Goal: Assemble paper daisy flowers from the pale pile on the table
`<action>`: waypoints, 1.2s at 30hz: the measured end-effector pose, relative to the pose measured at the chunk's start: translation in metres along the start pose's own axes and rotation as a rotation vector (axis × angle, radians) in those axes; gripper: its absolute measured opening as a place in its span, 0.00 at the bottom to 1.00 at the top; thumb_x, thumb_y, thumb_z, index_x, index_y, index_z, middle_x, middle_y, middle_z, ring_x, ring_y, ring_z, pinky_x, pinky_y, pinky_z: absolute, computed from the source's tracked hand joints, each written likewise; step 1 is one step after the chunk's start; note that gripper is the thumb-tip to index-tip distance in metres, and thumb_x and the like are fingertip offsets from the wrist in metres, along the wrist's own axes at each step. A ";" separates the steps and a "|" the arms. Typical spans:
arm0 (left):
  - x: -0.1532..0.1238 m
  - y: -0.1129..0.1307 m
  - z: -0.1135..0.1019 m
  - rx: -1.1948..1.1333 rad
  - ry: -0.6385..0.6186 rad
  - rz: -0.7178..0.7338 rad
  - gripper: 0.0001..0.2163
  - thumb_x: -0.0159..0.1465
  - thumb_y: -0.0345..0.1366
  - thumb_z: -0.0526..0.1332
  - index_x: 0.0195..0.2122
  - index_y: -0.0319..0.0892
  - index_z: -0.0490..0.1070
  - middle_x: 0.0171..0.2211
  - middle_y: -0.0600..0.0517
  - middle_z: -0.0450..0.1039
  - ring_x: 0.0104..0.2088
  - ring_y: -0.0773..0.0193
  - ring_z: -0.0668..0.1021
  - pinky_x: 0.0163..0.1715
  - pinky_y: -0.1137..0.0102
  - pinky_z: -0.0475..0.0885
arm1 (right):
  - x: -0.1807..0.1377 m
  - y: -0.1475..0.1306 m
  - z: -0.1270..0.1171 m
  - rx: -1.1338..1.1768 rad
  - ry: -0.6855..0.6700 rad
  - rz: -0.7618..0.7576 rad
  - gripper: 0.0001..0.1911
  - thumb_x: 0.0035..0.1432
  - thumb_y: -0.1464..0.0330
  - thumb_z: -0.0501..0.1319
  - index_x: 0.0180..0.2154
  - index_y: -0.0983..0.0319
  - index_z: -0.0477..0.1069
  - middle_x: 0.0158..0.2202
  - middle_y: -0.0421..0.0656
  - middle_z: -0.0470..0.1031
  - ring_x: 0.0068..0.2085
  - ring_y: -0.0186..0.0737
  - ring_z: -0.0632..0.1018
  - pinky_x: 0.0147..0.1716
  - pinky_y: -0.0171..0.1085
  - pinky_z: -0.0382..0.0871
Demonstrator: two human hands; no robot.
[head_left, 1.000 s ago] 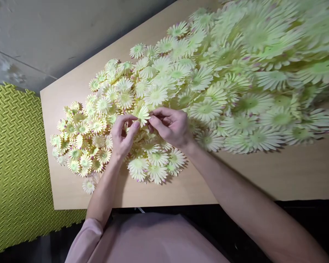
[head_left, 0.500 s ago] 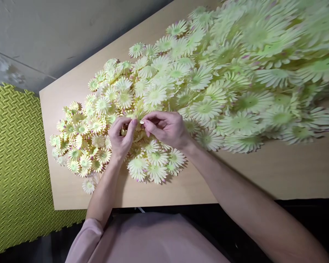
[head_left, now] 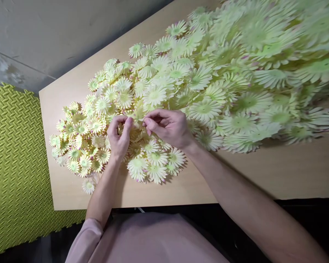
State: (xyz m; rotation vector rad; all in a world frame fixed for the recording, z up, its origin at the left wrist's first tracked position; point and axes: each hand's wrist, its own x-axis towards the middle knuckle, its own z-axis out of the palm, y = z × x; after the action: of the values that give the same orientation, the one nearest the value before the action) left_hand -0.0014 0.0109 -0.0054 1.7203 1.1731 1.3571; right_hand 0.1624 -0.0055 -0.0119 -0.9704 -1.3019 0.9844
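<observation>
A big heap of pale yellow-green artificial daisy flowers (head_left: 181,84) covers the wooden table (head_left: 276,171). My left hand (head_left: 119,137) and my right hand (head_left: 168,128) meet over the near middle of the heap. Both pinch one small flower (head_left: 137,116) between thumb and fingertips, left from the left side, right from the right side. The flower is partly hidden by my fingers. More flowers lie under and around both hands.
The table's near edge (head_left: 153,204) runs just in front of my body in a pink top (head_left: 142,241). A green foam floor mat (head_left: 13,164) lies to the left, grey floor (head_left: 57,33) beyond. Flowers at the right are close to the camera and blurred.
Both hands have drawn slightly closer together and lower on the heap, and the held flower has turned so that its face shows less.
</observation>
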 end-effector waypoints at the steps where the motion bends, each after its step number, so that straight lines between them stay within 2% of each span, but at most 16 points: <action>1: -0.001 0.000 0.001 -0.016 0.012 -0.023 0.07 0.66 0.41 0.61 0.33 0.44 0.71 0.28 0.54 0.71 0.29 0.70 0.73 0.33 0.70 0.68 | 0.000 0.002 0.001 0.019 0.058 -0.003 0.07 0.59 0.63 0.66 0.34 0.60 0.76 0.24 0.39 0.77 0.21 0.33 0.76 0.18 0.33 0.70; 6: -0.003 -0.004 0.003 -0.073 -0.024 -0.027 0.07 0.65 0.41 0.62 0.34 0.44 0.71 0.30 0.53 0.71 0.29 0.71 0.72 0.30 0.71 0.68 | 0.004 0.011 0.001 0.117 0.381 -0.035 0.08 0.60 0.60 0.65 0.33 0.57 0.75 0.24 0.38 0.74 0.20 0.32 0.72 0.17 0.35 0.67; 9: 0.000 -0.011 0.000 -0.246 0.049 -0.110 0.07 0.66 0.43 0.61 0.35 0.46 0.70 0.28 0.55 0.68 0.23 0.73 0.69 0.22 0.73 0.64 | 0.011 0.014 -0.010 0.221 0.518 -0.085 0.06 0.62 0.61 0.64 0.33 0.55 0.73 0.24 0.37 0.72 0.20 0.31 0.70 0.18 0.38 0.67; 12: 0.003 -0.016 -0.004 -0.362 0.152 -0.159 0.08 0.66 0.44 0.61 0.35 0.46 0.69 0.24 0.57 0.63 0.21 0.74 0.66 0.21 0.74 0.61 | 0.017 0.013 -0.021 0.263 0.601 -0.123 0.09 0.65 0.59 0.60 0.34 0.53 0.74 0.28 0.39 0.76 0.17 0.28 0.65 0.19 0.39 0.66; 14: 0.003 -0.016 -0.005 -0.360 0.134 -0.161 0.08 0.65 0.44 0.62 0.35 0.46 0.70 0.23 0.57 0.63 0.22 0.74 0.66 0.22 0.74 0.61 | 0.017 0.010 -0.021 0.236 0.559 -0.080 0.14 0.67 0.55 0.55 0.36 0.54 0.74 0.29 0.40 0.77 0.16 0.28 0.64 0.17 0.39 0.64; 16: 0.001 -0.013 -0.004 -0.346 0.053 -0.171 0.08 0.65 0.44 0.63 0.35 0.46 0.70 0.24 0.57 0.64 0.23 0.73 0.67 0.23 0.73 0.62 | 0.014 0.005 -0.015 0.229 0.412 -0.007 0.19 0.67 0.51 0.53 0.38 0.55 0.75 0.30 0.41 0.78 0.16 0.29 0.67 0.15 0.39 0.65; 19: -0.002 -0.009 -0.004 -0.302 -0.079 -0.168 0.08 0.64 0.44 0.63 0.35 0.46 0.72 0.27 0.55 0.68 0.26 0.72 0.70 0.26 0.72 0.65 | 0.008 0.000 -0.004 0.251 0.119 0.086 0.17 0.58 0.53 0.64 0.44 0.56 0.75 0.40 0.43 0.79 0.20 0.30 0.74 0.14 0.37 0.69; 22: -0.003 -0.006 -0.004 -0.246 -0.154 -0.137 0.08 0.63 0.45 0.64 0.36 0.46 0.73 0.31 0.53 0.70 0.29 0.70 0.71 0.30 0.70 0.67 | 0.005 -0.002 0.000 0.216 0.028 0.091 0.16 0.51 0.61 0.72 0.42 0.57 0.75 0.41 0.42 0.79 0.25 0.33 0.78 0.20 0.37 0.76; 23: -0.002 -0.005 -0.004 -0.254 -0.179 -0.140 0.10 0.63 0.46 0.64 0.37 0.46 0.73 0.32 0.53 0.70 0.29 0.70 0.71 0.31 0.70 0.67 | 0.005 -0.002 -0.001 0.190 0.056 0.065 0.12 0.52 0.63 0.71 0.39 0.57 0.76 0.37 0.41 0.79 0.26 0.34 0.78 0.22 0.38 0.77; 25: 0.000 -0.004 -0.003 -0.327 -0.226 -0.172 0.16 0.62 0.52 0.62 0.42 0.47 0.71 0.32 0.52 0.70 0.29 0.69 0.71 0.30 0.69 0.67 | 0.008 0.000 -0.005 0.141 0.210 -0.020 0.05 0.55 0.65 0.69 0.35 0.57 0.76 0.32 0.41 0.78 0.27 0.35 0.78 0.24 0.40 0.78; 28: 0.003 0.000 -0.002 -0.543 -0.240 -0.267 0.22 0.61 0.60 0.57 0.45 0.48 0.65 0.31 0.52 0.69 0.28 0.67 0.70 0.28 0.69 0.67 | 0.015 0.004 -0.012 0.072 0.613 -0.155 0.04 0.59 0.65 0.66 0.38 0.55 0.76 0.36 0.41 0.78 0.24 0.32 0.74 0.20 0.39 0.72; 29: 0.004 0.001 -0.002 -0.621 -0.228 -0.298 0.21 0.60 0.58 0.58 0.44 0.48 0.62 0.31 0.53 0.69 0.29 0.67 0.71 0.28 0.69 0.67 | 0.017 0.006 -0.014 0.042 0.729 -0.191 0.05 0.59 0.65 0.66 0.39 0.54 0.76 0.39 0.41 0.77 0.22 0.30 0.71 0.17 0.37 0.67; 31: 0.005 0.002 -0.002 -0.732 -0.209 -0.357 0.17 0.59 0.50 0.61 0.42 0.49 0.58 0.32 0.54 0.68 0.30 0.68 0.71 0.28 0.71 0.67 | 0.019 0.010 -0.014 -0.016 0.834 -0.254 0.07 0.56 0.64 0.68 0.39 0.53 0.76 0.41 0.41 0.77 0.19 0.26 0.64 0.12 0.36 0.55; 33: 0.005 0.001 -0.003 -0.748 -0.196 -0.404 0.17 0.58 0.41 0.64 0.43 0.50 0.56 0.34 0.55 0.69 0.29 0.71 0.71 0.25 0.74 0.65 | 0.017 0.012 -0.012 -0.029 0.745 -0.299 0.07 0.54 0.61 0.70 0.35 0.52 0.75 0.36 0.39 0.76 0.17 0.26 0.61 0.12 0.36 0.49; 34: 0.005 0.000 -0.004 -0.729 -0.191 -0.419 0.18 0.57 0.39 0.65 0.43 0.51 0.55 0.35 0.56 0.69 0.27 0.72 0.70 0.23 0.75 0.63 | 0.015 0.012 -0.010 -0.016 0.617 -0.292 0.07 0.55 0.59 0.69 0.33 0.53 0.75 0.32 0.39 0.76 0.17 0.27 0.62 0.11 0.35 0.49; 36: 0.004 -0.002 -0.004 -0.669 -0.196 -0.419 0.20 0.57 0.37 0.67 0.44 0.52 0.55 0.38 0.56 0.69 0.23 0.75 0.67 0.19 0.76 0.59 | 0.009 0.008 -0.006 0.012 0.240 -0.168 0.12 0.57 0.56 0.66 0.29 0.56 0.74 0.24 0.38 0.73 0.16 0.29 0.65 0.11 0.35 0.53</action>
State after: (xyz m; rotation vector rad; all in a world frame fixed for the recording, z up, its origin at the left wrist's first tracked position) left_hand -0.0058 0.0150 -0.0043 1.0307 0.7822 1.1147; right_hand 0.1682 0.0057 -0.0166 -0.9234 -1.1538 0.7225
